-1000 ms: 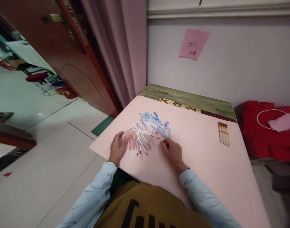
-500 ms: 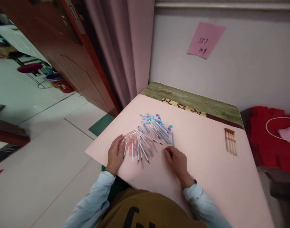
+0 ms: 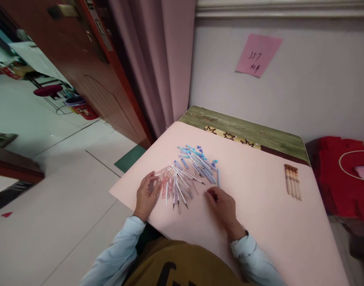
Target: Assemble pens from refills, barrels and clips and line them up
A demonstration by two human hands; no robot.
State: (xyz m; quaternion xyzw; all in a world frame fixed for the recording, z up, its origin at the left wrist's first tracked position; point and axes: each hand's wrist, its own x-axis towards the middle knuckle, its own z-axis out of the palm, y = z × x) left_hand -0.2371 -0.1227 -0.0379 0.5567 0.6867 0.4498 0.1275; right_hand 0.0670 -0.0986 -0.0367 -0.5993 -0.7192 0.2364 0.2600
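At the left edge of a pile of clear pinkish pen barrels (image 3: 164, 186), my left hand (image 3: 145, 196) rests with fingers curved and thumb apart, nothing plainly held. White pen refills (image 3: 182, 190) with dark tips lie across the barrels. To the right of the pile, my right hand (image 3: 223, 203) is closed, thumb and forefinger pinched together; a tiny pale bit shows at the fingertips, too small to name. Beyond the hands are blue pen barrels (image 3: 207, 173), light-blue short tubes (image 3: 184, 151) and small blue caps (image 3: 214, 163).
Several pens with brown tops (image 3: 293, 182) lie side by side at the right of the pink-covered table (image 3: 265, 222). Behind stand a wall with a pink note (image 3: 258, 55) and a curtain (image 3: 177, 55). An open door (image 3: 110, 79) is left; red cloth (image 3: 333, 178) is right.
My left thumb and fingers have spread into an arch at the pile's edge. My right hand stays pinched in nearly the same place. The whole view has shifted slightly.
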